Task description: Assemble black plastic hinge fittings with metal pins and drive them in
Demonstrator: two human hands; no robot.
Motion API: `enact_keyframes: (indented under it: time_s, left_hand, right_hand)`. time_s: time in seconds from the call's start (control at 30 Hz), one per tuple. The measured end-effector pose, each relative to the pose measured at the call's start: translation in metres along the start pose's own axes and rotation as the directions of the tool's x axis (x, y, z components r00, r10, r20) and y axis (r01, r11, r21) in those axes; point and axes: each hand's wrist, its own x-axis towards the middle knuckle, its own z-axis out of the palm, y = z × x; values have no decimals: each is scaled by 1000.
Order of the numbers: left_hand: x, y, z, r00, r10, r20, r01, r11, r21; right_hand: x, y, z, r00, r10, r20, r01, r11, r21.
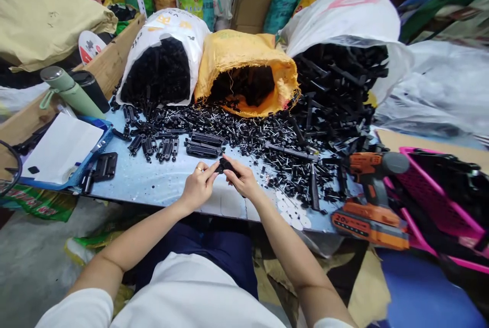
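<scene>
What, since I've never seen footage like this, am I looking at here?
This one picture comes from a camera worn on a person's head, looking forward and down. There is no robot: the bare left hand and right hand are the wearer's own, pinching a small black part between them. On the bluish table lie many loose pieces, black and silvery; a cordless drill sits at the right. Behind, a yellow bag lies between two white bags, all open toward the wearer.
</scene>
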Motion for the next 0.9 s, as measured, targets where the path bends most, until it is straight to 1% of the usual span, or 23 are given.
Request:
enact_keyframes:
  time_s: [0.1,0.2,0.27,0.33,0.4,0.47,0.57,0.63,0.73,0.8,0.9]
  left_hand:
    - [-7,4,1,1000,11,-26,-10,999,38]
    - [-10,9,8,998,32,-54,-31,999,12]
    - [-9,14,14,989,22,-147,-29,998,-49]
    - [-7,20,20,964,-6,-265,-27,993,-119]
    - [-5,23,22,943,-10,-333,-47,986,-163]
    - [0,22,19,950,47,-309,-108,977,-183]
    - [7,15,8,970,175,-171,-208,958,-197]
    - [10,11,2,978,186,-94,-200,965,-170]
    - [6,9,-4,989,142,-40,-144,987,-76]
    - [-1,6,-4,980,196,-24,-196,981,-1]
    - [-8,-2,-4,942,333,-38,-325,935,139]
  right_hand:
    - [-3,-6,-12,991,-132,31,135,975,-177]
    - [-3,-14,-12,975,-216,55,223,931,-289]
    - [-5,-19,-5,976,-218,2,209,932,-297]
    - [-8,-22,6,977,-190,-96,160,952,-260]
    - [-12,-21,16,971,-163,-177,125,970,-207]
    - [-17,-18,22,963,-143,-230,107,981,-162]
    - [-21,-11,27,953,-114,-279,88,991,-106]
    - [-21,-6,28,957,-69,-282,60,997,-43]
    - [-17,-6,26,955,53,-291,-20,993,114]
    - [-14,-10,21,937,148,-317,-83,974,212]
    - [-11,-20,12,907,240,-347,-148,951,271]
